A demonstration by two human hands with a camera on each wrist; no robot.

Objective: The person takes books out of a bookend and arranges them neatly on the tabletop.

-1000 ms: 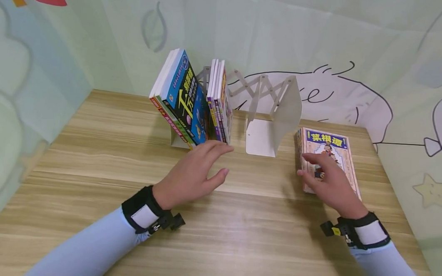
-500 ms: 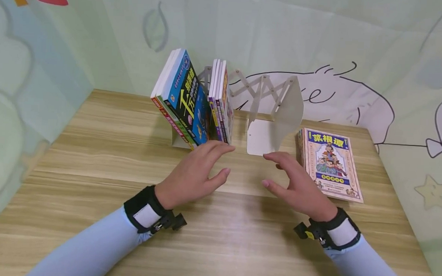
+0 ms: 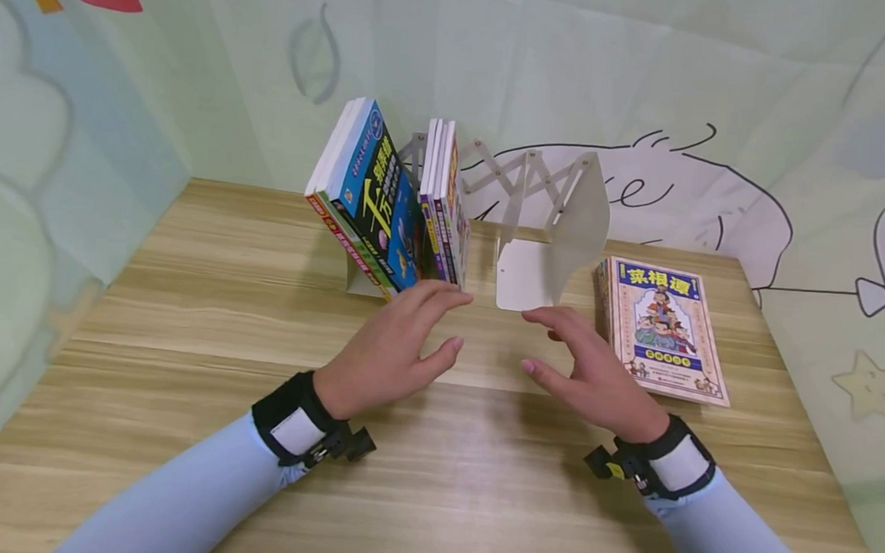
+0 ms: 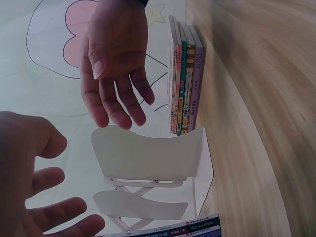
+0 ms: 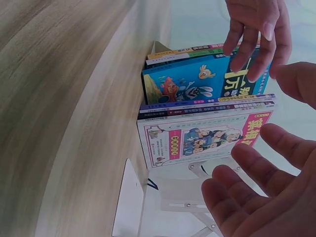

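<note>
Bare left hand (image 3: 386, 349) and right hand (image 3: 606, 373) of a person; behind the fingers, each wrist wears a black band (image 3: 309, 393) with a white rectangular patch (image 3: 297, 432). A small, blocky black camera (image 3: 361, 445) juts from each band on the thumb side, the right one with a yellow marking (image 3: 615, 470). Farther back from the fingertips, light blue long sleeves (image 3: 184, 480) cover both forearms.
</note>
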